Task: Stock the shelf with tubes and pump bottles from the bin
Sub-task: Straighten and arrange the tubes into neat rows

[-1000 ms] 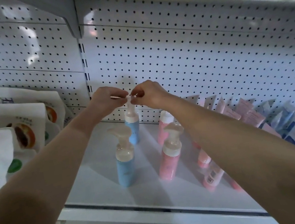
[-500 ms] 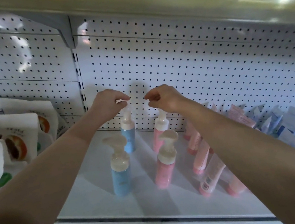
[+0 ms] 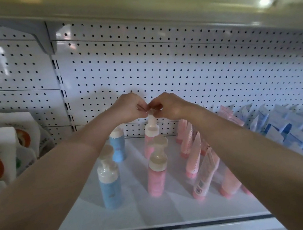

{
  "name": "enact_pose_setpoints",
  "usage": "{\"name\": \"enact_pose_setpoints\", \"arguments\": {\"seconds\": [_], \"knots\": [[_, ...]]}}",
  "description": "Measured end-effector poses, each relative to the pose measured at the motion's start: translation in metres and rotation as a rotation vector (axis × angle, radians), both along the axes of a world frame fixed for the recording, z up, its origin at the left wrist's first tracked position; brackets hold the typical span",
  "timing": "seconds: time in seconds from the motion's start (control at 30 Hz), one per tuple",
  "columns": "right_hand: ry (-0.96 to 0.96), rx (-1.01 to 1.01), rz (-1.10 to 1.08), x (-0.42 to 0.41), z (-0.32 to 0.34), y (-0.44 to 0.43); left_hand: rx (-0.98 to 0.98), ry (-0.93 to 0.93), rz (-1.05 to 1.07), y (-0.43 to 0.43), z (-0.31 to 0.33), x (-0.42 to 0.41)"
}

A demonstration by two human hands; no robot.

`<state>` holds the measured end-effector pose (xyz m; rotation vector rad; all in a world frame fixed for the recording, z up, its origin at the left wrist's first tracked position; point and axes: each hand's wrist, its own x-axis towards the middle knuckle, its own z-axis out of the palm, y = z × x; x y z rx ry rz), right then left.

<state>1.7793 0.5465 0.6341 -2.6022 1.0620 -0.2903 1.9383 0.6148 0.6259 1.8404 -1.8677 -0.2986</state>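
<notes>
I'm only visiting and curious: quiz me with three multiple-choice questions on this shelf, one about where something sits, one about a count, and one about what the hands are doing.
1. Where are the pink tubes relative to the pump bottles?
A. To their left
B. On the shelf above
C. To their right

2. How many pump bottles stand on the shelf?
A. Two
B. Four
C. Six

3. What are the hands doing?
A. The left hand and right hand both pinch the pump top of the rear pink bottle
B. Both hang idle
C. One lifts a blue bottle

Answers:
1. C, the tubes lean in a row right of the bottles.
2. B, two blue and two pink stand there.
3. A, the fingertips of both hands meet on that pump top.
</notes>
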Motion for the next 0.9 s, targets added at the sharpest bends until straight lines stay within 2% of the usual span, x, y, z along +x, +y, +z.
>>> {"name": "enact_pose_setpoints", "arguments": {"seconds": [0.2,0.37,0.57,0.73,0.9], "knots": [[-0.031,0.009,-0.049,-0.005,-0.002,-0.004,0.034,0.07,0.019,-0.003,-0.002,-0.006],[-0.081,0.098,-0.056,-0.008,-0.001,-0.002,0.053,0.048,0.01,-0.003,0.001,-0.009],[-0.101,0.09,-0.088,-0.008,-0.003,0.002,0.046,0.01,-0.005,-0.009,-0.001,-0.013],[-0.137,0.102,-0.118,-0.011,-0.008,0.002,0.034,0.092,0.014,-0.01,-0.005,-0.015],[-0.159,0.092,-0.13,-0.018,-0.009,0.0,0.03,0.067,0.046,-0.01,-0.004,-0.019]]}}
